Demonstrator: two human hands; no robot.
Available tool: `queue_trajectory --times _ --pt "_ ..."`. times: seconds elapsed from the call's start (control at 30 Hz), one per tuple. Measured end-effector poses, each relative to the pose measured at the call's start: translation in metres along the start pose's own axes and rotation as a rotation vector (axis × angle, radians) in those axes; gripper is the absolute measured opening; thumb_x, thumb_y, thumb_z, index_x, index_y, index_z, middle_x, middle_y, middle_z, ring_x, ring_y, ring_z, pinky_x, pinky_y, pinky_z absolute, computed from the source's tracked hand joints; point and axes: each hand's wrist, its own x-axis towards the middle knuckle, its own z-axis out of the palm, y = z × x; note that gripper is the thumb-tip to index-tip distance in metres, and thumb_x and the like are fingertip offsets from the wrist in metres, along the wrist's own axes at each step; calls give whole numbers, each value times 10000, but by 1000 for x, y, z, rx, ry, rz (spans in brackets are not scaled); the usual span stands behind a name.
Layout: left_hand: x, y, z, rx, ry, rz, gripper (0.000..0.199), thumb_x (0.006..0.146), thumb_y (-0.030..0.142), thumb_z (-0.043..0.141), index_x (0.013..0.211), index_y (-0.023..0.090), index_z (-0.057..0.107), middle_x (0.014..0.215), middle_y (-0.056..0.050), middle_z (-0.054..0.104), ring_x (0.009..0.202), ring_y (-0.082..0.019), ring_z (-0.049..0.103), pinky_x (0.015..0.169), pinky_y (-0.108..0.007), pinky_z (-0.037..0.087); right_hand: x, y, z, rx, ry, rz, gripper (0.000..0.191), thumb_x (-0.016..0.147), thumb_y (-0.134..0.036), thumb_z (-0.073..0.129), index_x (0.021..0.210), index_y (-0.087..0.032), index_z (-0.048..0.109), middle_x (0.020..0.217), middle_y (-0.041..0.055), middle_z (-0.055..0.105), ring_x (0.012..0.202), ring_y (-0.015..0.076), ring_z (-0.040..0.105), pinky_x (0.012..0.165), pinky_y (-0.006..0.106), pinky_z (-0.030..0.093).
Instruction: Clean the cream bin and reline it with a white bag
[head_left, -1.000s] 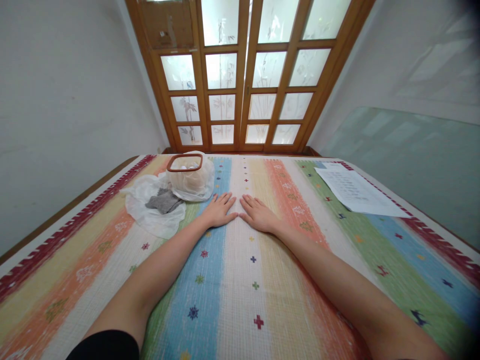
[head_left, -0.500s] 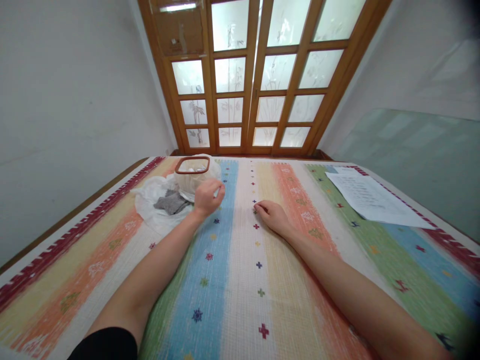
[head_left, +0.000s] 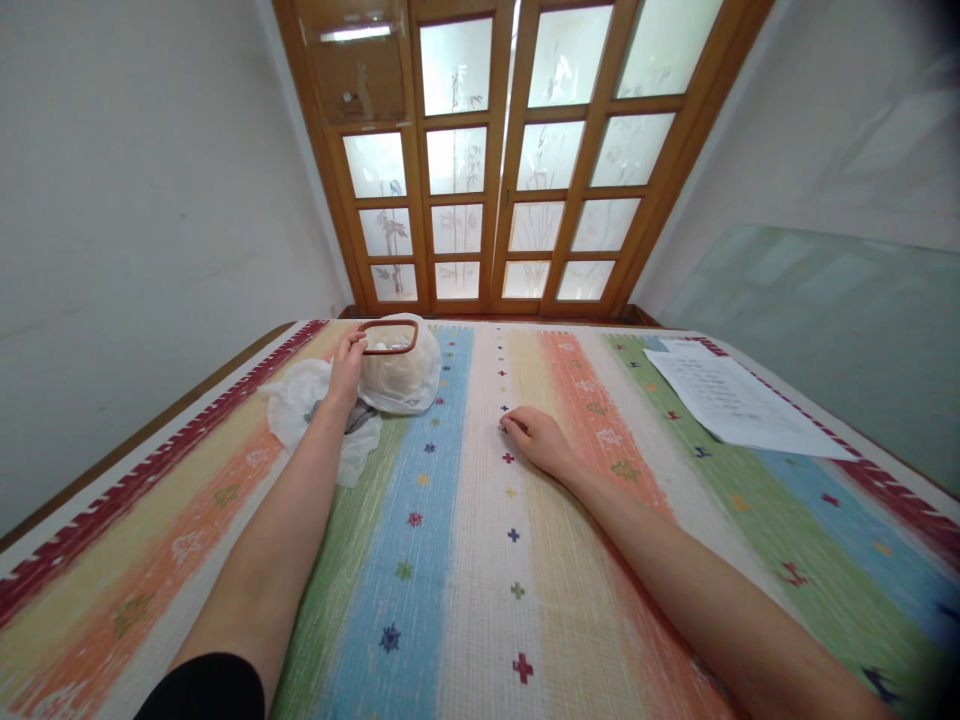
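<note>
- I find the container (head_left: 397, 378) at the far side of the table, left of centre, upright, with a brown rim (head_left: 389, 351) and a pale, see-through bag around its body; small white pieces show inside, too small for me to name.
- My left hand (head_left: 346, 368) is at the left side of that rim, fingertips meeting it in my view; I cannot tell whether they have closed on it.
- A crumpled white bag (head_left: 289, 390) lies flat just left of the container, with a grey cloth (head_left: 361, 416) on it, partly hidden behind my left forearm.
- My right hand (head_left: 536, 438) rests near the centre, well apart from the container, fingers curled in and grip narrow; I cannot tell what, if anything, is inside.
- Beneath it all I have a striped tablecloth (head_left: 480, 560) in blue, green, cream, yellow and orange, dotted with small crosses, stars and animals, its left and right borders dark red.
- Printed papers (head_left: 742, 405) lie at the far right, overlapping the cloth's border.
- Beyond the far edge stand wooden doors (head_left: 498, 120) with 4 columns of frosted panes; a brown panel (head_left: 360, 75) covers the upper left.
- Pale walls (head_left: 142, 200) flank the room, with a pale green panel (head_left: 817, 330) along the right.
</note>
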Motion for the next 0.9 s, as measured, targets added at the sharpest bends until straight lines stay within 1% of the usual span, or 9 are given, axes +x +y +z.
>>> queue_trajectory --times 0.17,0.33,0.47,0.57,0.67,0.73,0.8,0.83,0.9 --pt "-8 3 16 -18 -59 -26 288 871 362 607 1116 216 650 1130 -47 660 1067 -234 594 998 -349 448 3 0 4 3 20 -25 252 1030 -324 516 952 -211 727 973 79 757 918 241 672 832 355 467" --pt "-33 22 46 -9 -237 10 328 915 402 604 1195 237 650 1082 -39 647 1018 -224 603 989 -362 453 4 -4 3 75 89 -32 232 1023 -322 531 1017 -219 739 1032 80 773 973 243 698 900 387 500" --pt "-61 44 67 28 -356 66 366 949 412 592 1265 234 635 1158 -61 663 1065 -231 614 1036 -389 458 6 -6 -11 216 208 13 247 1025 -353 544 1150 -240 726 1163 78 769 1083 241 710 976 415 526" --pt "-81 61 73 76 -412 127 380 979 426 567 1293 217 621 1193 -89 668 1087 -243 624 1065 -419 466 10 -6 -27 298 293 44 289 1019 -402 570 1224 -239 692 1191 95 757 1082 243 714 975 432 552" --pt "-94 75 75 113 -461 195 388 1002 438 546 1317 222 616 1276 -106 660 1184 -255 617 1126 -435 443 13 -7 -39 360 363 35 350 1017 -457 578 1280 -239 650 1203 116 730 1093 252 705 961 450 574" --pt "-94 76 73 116 -488 221 435 1009 462 535 1371 229 596 1364 -116 636 1269 -262 599 1163 -440 426 13 -11 -44 376 382 -20 406 1013 -480 586 1348 -252 607 1285 130 680 1152 261 680 948 452 589" --pt "-86 69 65 114 -487 203 504 1016 488 512 1442 223 554 1438 -133 602 1279 -268 610 1155 -456 445 11 -17 -46 363 365 -100 468 1001 -483 609 1418 -275 559 1417 141 595 1261 272 624 958 451 596" --pt "-80 62 58 121 -470 179 534 1017 498 497 1468 214 534 1458 -146 588 1243 -269 634 1132 -467 468 9 -21 -46 346 347 -138 501 992 -478 628 1446 -286 539 1479 142 545 1322 280 583 974 453 594" --pt "-64 41 37 195 -424 172 560 1015 519 473 1471 200 534 1419 -153 620 1235 -280 638 1130 -488 469 7 -29 -46 301 310 -187 554 973 -457 660 1484 -304 511 1558 137 467 1419 292 498 1013 463 584"
